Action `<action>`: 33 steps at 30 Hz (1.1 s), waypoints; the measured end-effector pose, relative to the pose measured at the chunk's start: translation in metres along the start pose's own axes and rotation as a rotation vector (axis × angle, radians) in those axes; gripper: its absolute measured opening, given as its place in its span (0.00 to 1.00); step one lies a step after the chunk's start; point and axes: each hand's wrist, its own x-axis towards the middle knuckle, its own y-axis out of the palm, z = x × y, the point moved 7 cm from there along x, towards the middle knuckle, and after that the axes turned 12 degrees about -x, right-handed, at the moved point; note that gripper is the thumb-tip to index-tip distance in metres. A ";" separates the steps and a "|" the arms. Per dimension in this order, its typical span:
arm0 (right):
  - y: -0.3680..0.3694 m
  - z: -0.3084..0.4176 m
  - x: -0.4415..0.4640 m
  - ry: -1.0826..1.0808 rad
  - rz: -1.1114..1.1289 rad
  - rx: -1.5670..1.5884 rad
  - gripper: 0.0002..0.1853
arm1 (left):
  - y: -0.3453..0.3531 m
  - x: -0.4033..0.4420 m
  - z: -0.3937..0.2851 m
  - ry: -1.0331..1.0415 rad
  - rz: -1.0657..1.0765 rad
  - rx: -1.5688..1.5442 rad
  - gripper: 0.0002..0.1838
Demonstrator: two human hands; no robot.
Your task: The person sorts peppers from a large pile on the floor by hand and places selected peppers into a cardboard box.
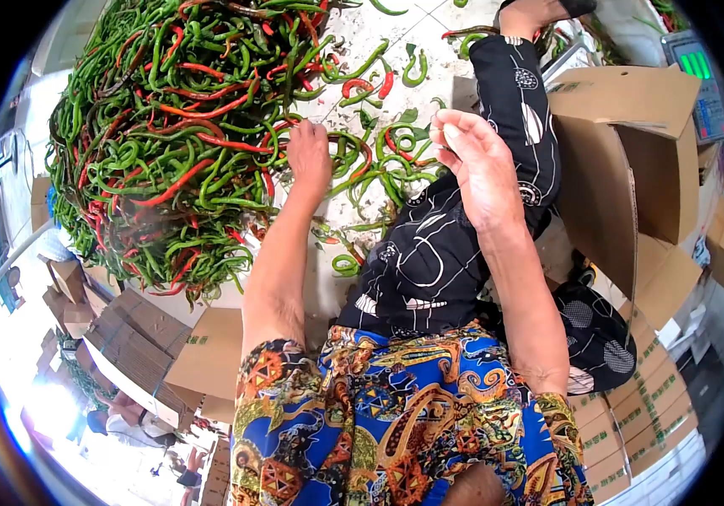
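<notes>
A large heap of green and red chili peppers (pixel 202 126) fills the left of the view, with looser ones spread along its right side. My left hand (pixel 309 156) reaches down at the heap's right edge, back upward. Its fingers are curled in among the chili peppers and seem to close on one, though their tips are partly hidden. Above my bent leg (pixel 429 244), my right hand (pixel 480 164) is raised with the palm turned inward. Its thumb and fingers are drawn together, and no pepper shows in it. Several loose peppers (pixel 396 160) lie between the hands.
An open cardboard box (pixel 594 185) stands close on my right, beside a scale with a green display (pixel 697 67). Stacked cartons (pixel 632 422) are at the lower right. Flattened cardboard (pixel 139 341) and another carton (pixel 210 354) stand at the lower left, with a person (pixel 130 422) beyond.
</notes>
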 end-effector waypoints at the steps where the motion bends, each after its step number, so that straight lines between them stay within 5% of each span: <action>1: 0.001 0.001 0.000 0.005 -0.004 -0.012 0.12 | 0.002 0.010 -0.001 0.042 0.004 0.035 0.10; 4: 0.003 0.002 -0.001 0.012 -0.008 -0.028 0.11 | 0.005 0.028 0.001 0.203 0.012 0.103 0.04; 8: 0.000 0.001 0.000 -0.011 -0.042 -0.011 0.11 | -0.037 0.036 -0.012 0.140 -0.127 -0.177 0.10; 13: 0.015 -0.004 0.003 0.104 0.071 -0.138 0.16 | -0.110 0.026 -0.034 -0.203 -0.266 -0.735 0.14; 15: 0.034 -0.003 0.002 0.108 0.100 -0.244 0.20 | -0.134 0.016 -0.071 -0.190 -0.193 -0.732 0.13; 17: 0.055 -0.019 0.005 0.101 0.263 -0.192 0.22 | -0.130 0.000 -0.114 0.077 -0.153 -0.651 0.11; 20: 0.039 -0.035 0.012 0.205 0.067 -0.134 0.15 | -0.110 -0.018 -0.132 0.017 -0.013 -0.971 0.10; 21: 0.025 -0.039 0.019 0.083 -0.006 0.002 0.12 | -0.098 -0.027 -0.119 -0.130 -0.045 -1.093 0.08; 26: 0.015 0.000 0.020 -0.048 -0.032 0.348 0.12 | -0.033 -0.083 -0.006 -0.589 -0.101 -0.787 0.06; 33: 0.007 0.020 0.005 -0.188 -0.119 0.124 0.08 | -0.008 -0.073 0.016 -0.332 -0.209 -0.443 0.08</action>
